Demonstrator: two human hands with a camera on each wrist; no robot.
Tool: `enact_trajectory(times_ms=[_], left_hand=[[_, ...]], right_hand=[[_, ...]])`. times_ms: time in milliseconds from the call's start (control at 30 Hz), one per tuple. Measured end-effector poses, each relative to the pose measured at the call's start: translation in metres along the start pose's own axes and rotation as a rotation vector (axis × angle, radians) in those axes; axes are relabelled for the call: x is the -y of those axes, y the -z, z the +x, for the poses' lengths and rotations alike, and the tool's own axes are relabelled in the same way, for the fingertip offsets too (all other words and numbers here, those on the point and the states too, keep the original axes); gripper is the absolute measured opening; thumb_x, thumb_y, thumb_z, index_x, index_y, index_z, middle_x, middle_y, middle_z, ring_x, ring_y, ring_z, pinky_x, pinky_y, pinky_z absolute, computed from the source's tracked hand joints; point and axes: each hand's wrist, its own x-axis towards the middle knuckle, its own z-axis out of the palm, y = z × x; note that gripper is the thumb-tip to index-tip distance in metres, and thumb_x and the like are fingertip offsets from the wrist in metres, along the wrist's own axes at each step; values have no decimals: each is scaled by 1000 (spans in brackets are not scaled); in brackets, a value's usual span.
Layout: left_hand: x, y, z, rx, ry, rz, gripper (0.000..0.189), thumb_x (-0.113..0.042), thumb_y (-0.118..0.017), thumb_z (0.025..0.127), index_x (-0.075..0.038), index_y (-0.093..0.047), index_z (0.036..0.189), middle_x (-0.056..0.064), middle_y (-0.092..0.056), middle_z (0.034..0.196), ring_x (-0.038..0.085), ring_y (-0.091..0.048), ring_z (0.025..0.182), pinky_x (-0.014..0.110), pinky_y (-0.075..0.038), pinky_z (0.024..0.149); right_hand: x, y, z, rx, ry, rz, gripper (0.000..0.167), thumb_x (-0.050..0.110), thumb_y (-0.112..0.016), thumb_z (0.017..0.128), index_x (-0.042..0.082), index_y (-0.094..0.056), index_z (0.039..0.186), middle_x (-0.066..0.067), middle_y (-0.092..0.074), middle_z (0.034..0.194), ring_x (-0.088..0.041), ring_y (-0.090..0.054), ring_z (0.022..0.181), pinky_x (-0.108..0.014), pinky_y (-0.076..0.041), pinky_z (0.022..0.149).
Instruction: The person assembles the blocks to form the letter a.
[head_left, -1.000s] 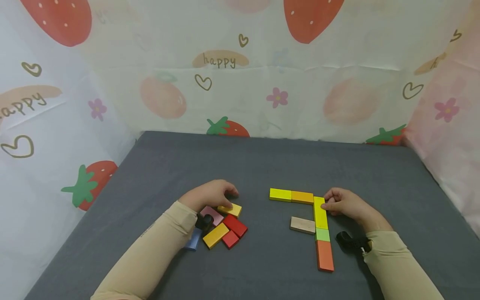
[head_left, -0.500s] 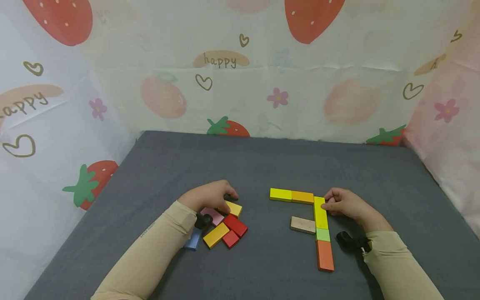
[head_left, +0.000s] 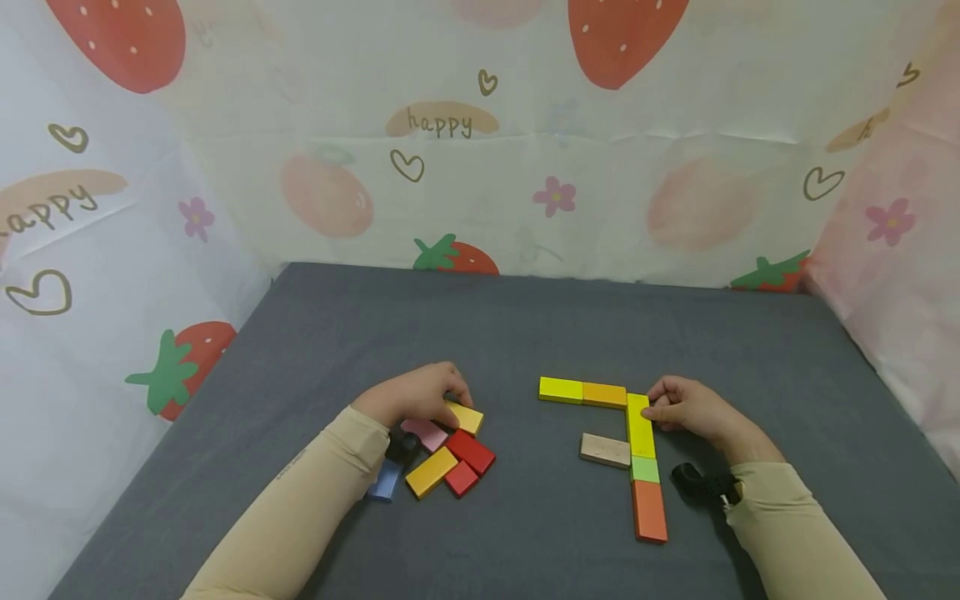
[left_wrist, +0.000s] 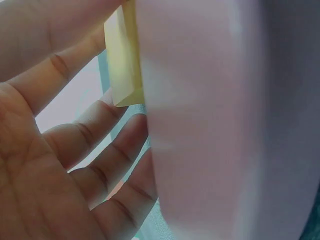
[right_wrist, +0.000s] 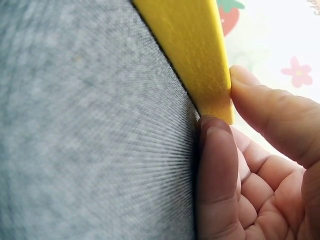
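In the head view my left hand [head_left: 420, 392] reaches over a loose group of wooden blocks. Its thumb and fingers pinch a pale yellow block [head_left: 467, 418], whose far end is hidden by the hand. A pink block [head_left: 426, 432] lies just below that hand and looms large in the left wrist view. On the right, my right hand [head_left: 697, 411] holds the upper end of a bright yellow block [head_left: 640, 427], thumb on its edge and curled fingers beside it. In the right wrist view this yellow block [right_wrist: 192, 55] meets the thumb and a fingertip at its corner.
Red blocks [head_left: 471, 451], a golden block [head_left: 431, 472] and a blue block [head_left: 386, 481] lie by the left forearm. The row at right includes an orange block [head_left: 604, 394], a green block [head_left: 645, 469], a coral block [head_left: 650, 512] and a plain wood block [head_left: 605, 450].
My left hand's fingers have closed in on the pale yellow block, the hand shifting slightly left. My right hand and the row of blocks stay in place.
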Motion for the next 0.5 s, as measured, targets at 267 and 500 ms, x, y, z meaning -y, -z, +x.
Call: enact_trajectory(times_ms=[267, 500], left_hand=[[-4, -1, -1, 21, -23, 27, 15, -9, -75, 84, -19, -67, 91, -1, -62, 99, 14, -53, 91, 31, -47, 84], [-6, -2, -1, 40, 6, 5, 15, -8, -72, 86, -19, -64, 93, -3, -62, 94, 13, -54, 87, 30, -48, 83]], right_hand=[[0, -1, 0, -4, -9, -2, 27, 18, -68, 91, -1, -54, 105, 2, -60, 77, -14, -56, 77, -27, -51, 72], [-1, 0, 1, 2, 1, 5, 26, 18, -68, 91, -1, -54, 104, 3, -60, 77, -14, -56, 77, -27, -51, 72]])
